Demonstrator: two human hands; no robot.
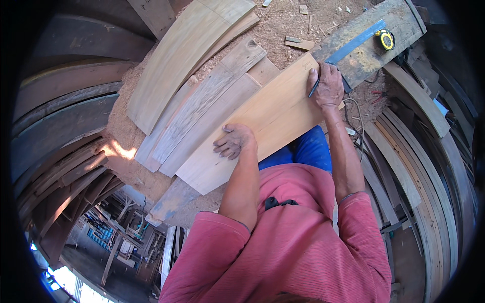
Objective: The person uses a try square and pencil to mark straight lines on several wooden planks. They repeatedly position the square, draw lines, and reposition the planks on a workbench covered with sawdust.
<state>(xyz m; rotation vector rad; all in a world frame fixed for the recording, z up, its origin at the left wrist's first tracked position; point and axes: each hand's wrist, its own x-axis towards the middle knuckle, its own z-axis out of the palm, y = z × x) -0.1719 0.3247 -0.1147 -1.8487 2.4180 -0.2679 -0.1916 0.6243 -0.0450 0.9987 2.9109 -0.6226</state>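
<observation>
A pale, smooth wooden board [283, 108] lies at a slant across my lap and the bench. My left hand [235, 141] rests on its near left part, fingers spread and pressing on the face. At the board's far right end, my right hand [329, 85] is closed around a thin dark pencil [313, 88], with its knuckles over the board's end edge. A dark, narrow piece [346, 84] shows just right of that hand; its kind is mostly hidden.
A worn plank [361, 68] extends beyond the right hand, bearing a blue-grey flat strip [356, 41] and a yellow-black tape measure [385, 40]. More boards [202, 103] lie left on sawdust [283, 25]. A cable [359, 113] hangs at right, beside stacked curved planks [414, 156].
</observation>
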